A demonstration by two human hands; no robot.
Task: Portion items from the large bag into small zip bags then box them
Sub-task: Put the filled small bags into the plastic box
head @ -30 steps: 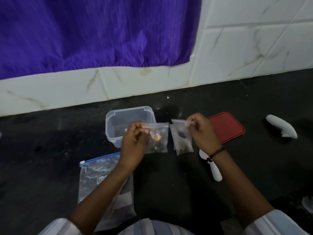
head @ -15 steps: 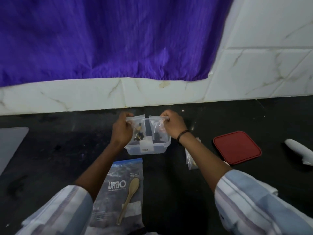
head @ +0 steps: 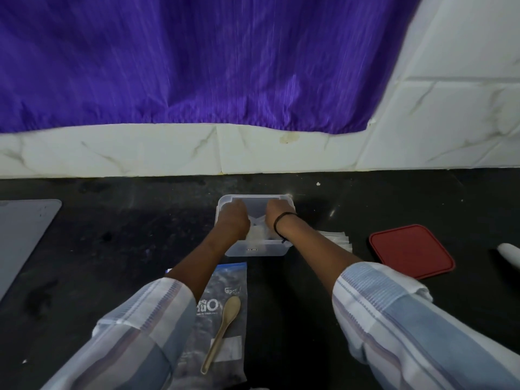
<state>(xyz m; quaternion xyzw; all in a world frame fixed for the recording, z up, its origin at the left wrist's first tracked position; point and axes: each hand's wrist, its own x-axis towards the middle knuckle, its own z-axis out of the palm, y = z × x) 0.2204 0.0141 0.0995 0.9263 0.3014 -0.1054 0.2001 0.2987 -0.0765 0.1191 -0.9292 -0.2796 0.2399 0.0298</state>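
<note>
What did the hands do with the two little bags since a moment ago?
Both hands carried the small clear zip bags forward and down into the clear plastic box. Now the left hand and right hand are inside it; whether they have let go is hidden. The big printed bag, the wooden spoon lying on it and the red square lid lie where they lay before.

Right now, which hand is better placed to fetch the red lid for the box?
The right hand, probably: the red lid lies on its side of the clear box.
</note>
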